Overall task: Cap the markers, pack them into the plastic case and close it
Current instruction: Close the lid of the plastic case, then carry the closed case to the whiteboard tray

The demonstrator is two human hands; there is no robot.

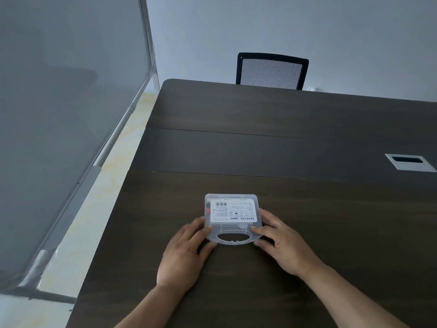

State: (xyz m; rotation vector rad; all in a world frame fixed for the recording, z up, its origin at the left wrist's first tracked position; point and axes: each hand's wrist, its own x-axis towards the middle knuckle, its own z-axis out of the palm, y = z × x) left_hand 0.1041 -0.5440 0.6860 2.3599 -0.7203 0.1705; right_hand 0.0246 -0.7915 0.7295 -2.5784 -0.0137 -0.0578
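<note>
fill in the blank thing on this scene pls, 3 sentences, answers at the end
1. The plastic case lies flat on the table with its lid ____.
2. The left hand and the right hand hold the case at the end that has the oval ____.
3. The mesh chair beyond the table is coloured ____.

Missing words: closed; handle; black

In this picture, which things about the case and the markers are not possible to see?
Head view: markers inside the plastic case, covered by its white label; only a red bit shows at the left.
Head view: the label's print, too small to read.
Head view: whether the case has clicked shut, too small, with the left hand and right hand holding the near corners.
Head view: the chair, mostly behind the table.
</note>
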